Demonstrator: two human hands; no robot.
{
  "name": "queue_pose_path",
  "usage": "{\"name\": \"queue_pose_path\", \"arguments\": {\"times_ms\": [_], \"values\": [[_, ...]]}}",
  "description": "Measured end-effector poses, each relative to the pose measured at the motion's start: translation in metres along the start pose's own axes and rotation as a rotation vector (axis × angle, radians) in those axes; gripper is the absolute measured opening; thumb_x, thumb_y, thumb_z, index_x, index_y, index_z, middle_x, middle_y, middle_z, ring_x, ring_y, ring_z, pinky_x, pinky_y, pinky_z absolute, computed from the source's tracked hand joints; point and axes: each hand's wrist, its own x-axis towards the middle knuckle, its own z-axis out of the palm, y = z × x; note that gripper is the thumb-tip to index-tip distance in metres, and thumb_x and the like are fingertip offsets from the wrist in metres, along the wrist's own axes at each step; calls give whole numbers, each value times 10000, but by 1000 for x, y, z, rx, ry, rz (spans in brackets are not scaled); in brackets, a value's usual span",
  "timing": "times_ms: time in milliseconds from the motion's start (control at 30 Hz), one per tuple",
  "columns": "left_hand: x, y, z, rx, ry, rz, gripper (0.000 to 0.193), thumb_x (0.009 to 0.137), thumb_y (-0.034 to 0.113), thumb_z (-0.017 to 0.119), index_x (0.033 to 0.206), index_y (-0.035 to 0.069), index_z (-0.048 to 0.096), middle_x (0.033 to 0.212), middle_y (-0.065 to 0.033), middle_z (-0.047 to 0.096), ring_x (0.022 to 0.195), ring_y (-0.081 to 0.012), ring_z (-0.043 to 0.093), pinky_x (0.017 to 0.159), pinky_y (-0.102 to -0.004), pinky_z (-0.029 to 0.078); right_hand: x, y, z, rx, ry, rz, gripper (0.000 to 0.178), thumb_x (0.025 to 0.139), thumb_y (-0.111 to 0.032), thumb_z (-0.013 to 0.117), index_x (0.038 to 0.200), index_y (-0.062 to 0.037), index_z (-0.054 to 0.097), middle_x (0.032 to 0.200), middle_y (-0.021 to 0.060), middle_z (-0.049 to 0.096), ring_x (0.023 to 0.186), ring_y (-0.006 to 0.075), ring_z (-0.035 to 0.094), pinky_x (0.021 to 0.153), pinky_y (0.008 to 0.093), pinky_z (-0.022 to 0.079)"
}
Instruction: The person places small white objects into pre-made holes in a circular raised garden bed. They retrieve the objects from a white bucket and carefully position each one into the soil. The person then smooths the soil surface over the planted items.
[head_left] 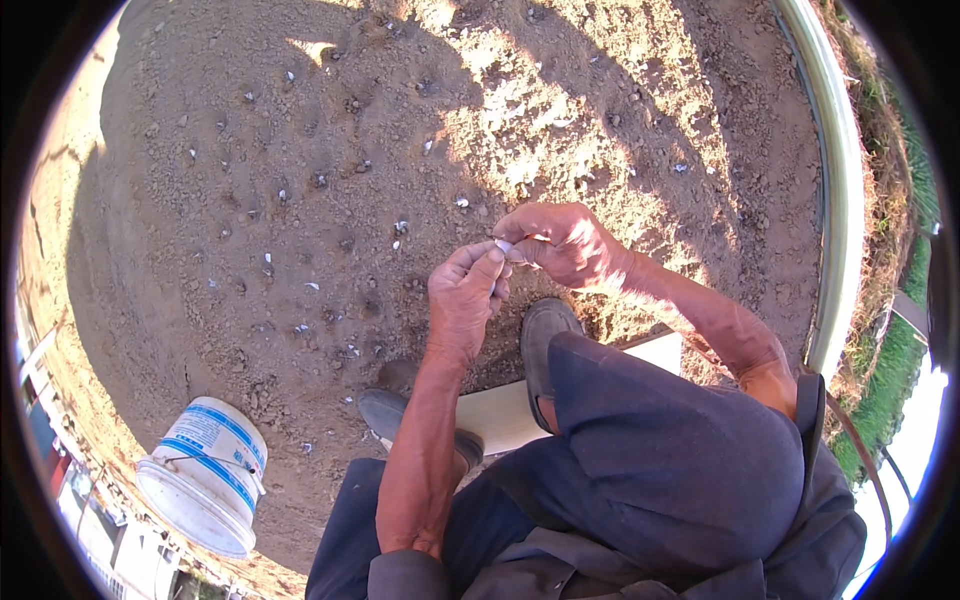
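A small whitish piece is held up between the hands, above the soil and beyond the person's knees. Its longer axis seems to be slanted from far left to near right; which end is the tip cannot be told, as much of it is covered by the fingers. It is placed just past the fingertips of the left hand and directly under those of the right hand. The left hand is nearly closed, its thumb and forefinger brought together on the piece from the near left. By the right hand it is pinched from the right, with the thumb and forefinger pressed close and the other fingers curled.

On the near left a white bucket with blue bands is seen, set on the ground well apart from the hands; a thin handle is hung across its side, and its contents cannot be made out. More pale pieces are scattered singly over the soil, from close by the hands to the far left. A pale board is laid on the ground between the two shoes. On the right, the soil is bordered by a curved pale edging, with grass beyond it.
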Motion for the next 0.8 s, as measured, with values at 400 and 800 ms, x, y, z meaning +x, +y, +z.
{"name": "queue_pose_path", "arguments": {"times_ms": [400,800], "values": [[-2,-2,-6,108,-83,-41,243,922,209,680,1083,30,649,816,-10,637,610,-49,531,496,-166,399,-9,2,-6,52,-131,92,155,895,-102,665,1021,-28,614,850,90,685,789,198,685,662,330,542],[-4,1,6,764,-23,325,219,902,114,576,1036,-37,661,747,-83,654,648,-79,553,587,-266,465,-16,-5,-7,-51,-81,-47,142,889,-78,654,1005,-20,597,839,126,647,770,281,673,644,373,532]]}}
